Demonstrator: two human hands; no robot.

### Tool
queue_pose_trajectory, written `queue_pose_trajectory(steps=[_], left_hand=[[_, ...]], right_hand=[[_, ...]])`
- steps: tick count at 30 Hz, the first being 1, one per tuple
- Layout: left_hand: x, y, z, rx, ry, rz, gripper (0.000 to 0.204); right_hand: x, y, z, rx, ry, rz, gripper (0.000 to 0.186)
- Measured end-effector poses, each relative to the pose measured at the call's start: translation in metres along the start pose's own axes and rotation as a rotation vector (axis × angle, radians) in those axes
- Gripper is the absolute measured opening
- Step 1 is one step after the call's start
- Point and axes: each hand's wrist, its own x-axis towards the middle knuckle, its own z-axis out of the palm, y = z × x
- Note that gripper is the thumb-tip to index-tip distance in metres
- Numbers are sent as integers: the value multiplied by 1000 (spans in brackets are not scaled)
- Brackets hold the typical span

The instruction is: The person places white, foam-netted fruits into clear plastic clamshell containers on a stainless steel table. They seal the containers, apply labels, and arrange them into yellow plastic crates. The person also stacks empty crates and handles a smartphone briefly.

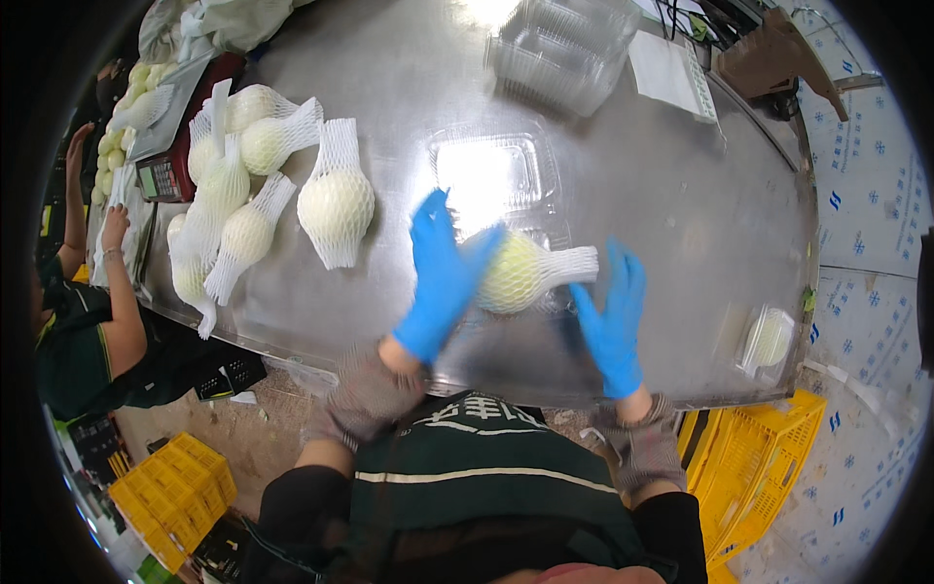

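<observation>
A pale yellow-green round fruit in a white foam-net sleeve (516,275) lies on a clear plastic clamshell (533,165), whose other half reflects light above it on the steel table. My left hand (438,273), in a blue glove, is at the fruit's left with fingers apart, its blurred thumb over or against the fruit; whether it touches, I cannot tell. My right hand (610,316), also blue-gloved, is open at the right, beside the sleeve's loose end.
More netted fruit (334,204) lie left on the steel table (681,243), beside a calculator (158,181). Stacked clear containers (559,54) and white sheets (671,73) sit behind. A packed item (767,339) is at right. A co-worker (107,321) works at left. Yellow crates (170,496) stand below.
</observation>
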Motion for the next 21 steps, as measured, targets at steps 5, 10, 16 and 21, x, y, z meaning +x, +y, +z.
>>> queue_pose_trajectory(steps=[5,10,16,21], left_hand=[[74,-25,-12,-896,-336,-570,55],[-41,-19,-59,-139,-246,93,36],[-70,-54,-57,-764,-380,-797,25],[-68,-53,-48,-755,-403,-776,16]], right_hand=[[25,-10,17,557,-233,602,36],[10,0,10,1459,-145,916,31],[-25,6,17,980,-230,910,23],[-31,21,27,1168,-118,814,12]])
